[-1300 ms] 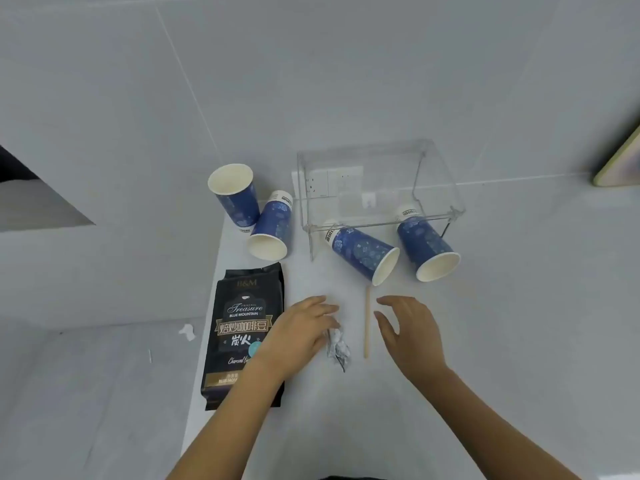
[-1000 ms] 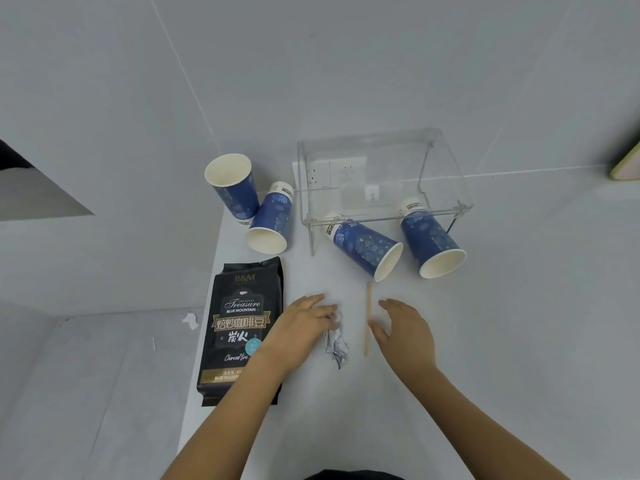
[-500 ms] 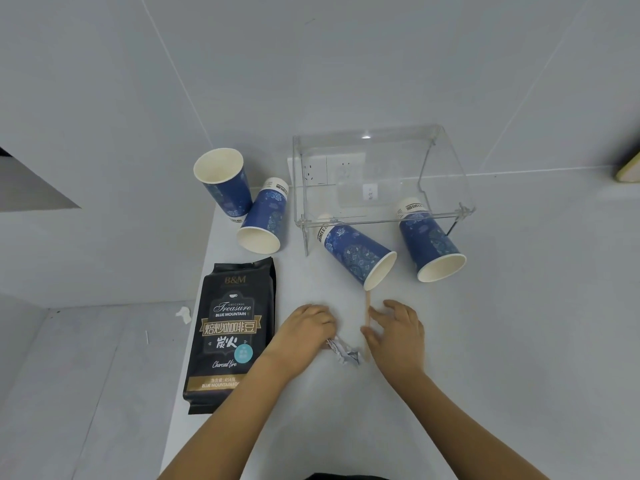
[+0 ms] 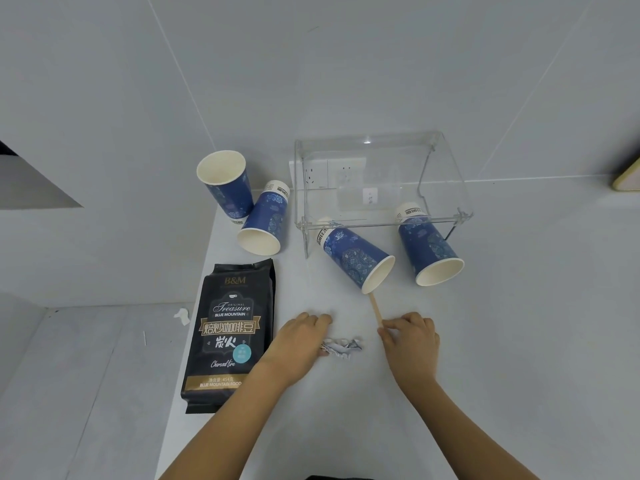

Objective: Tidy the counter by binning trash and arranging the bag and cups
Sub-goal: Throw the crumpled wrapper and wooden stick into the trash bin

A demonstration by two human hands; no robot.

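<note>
In the head view our left hand (image 4: 298, 344) has closed over one end of the crumpled wrapper (image 4: 341, 347), and our right hand (image 4: 410, 341) now pinches the near end of the wooden stirrer (image 4: 375, 309); both pieces of trash seem ready to lift off the tabletop (image 4: 346, 410). A moment earlier both hands were spread open and touching nothing. The coffee bag (image 4: 228, 334) lies flat at left; one cup (image 4: 227, 183) stands, three cups (image 4: 356, 256) lie tipped by the clear stand (image 4: 381, 181)
</note>
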